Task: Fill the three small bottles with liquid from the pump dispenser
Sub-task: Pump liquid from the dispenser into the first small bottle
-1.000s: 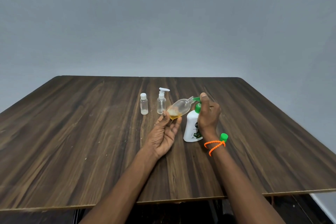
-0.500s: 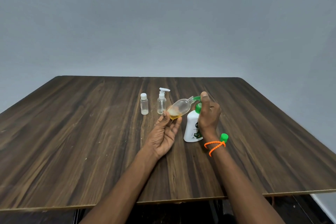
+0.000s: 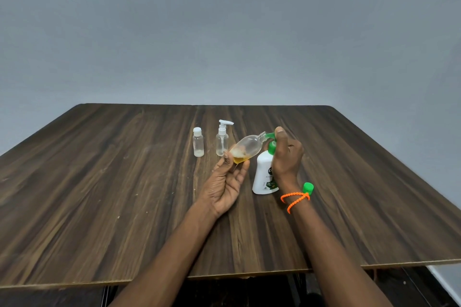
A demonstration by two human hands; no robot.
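A white pump dispenser (image 3: 264,172) with a green pump head stands on the wooden table (image 3: 99,194). My right hand (image 3: 287,154) wraps its neck, thumb on top of the green pump. My left hand (image 3: 228,180) holds a clear oval bottle (image 3: 247,148) tilted on its fingertips, the neck against the green nozzle; amber liquid pools in its low end. Left of it stand a clear small bottle with a white pump top (image 3: 222,141) and a clear small bottle with a white cap (image 3: 198,142), a little pale liquid at its bottom.
A loose green cap (image 3: 308,187) lies on the table just right of my right wrist, which wears an orange beaded band (image 3: 294,199). The table's front edge runs close below my forearms. A grey wall stands behind.
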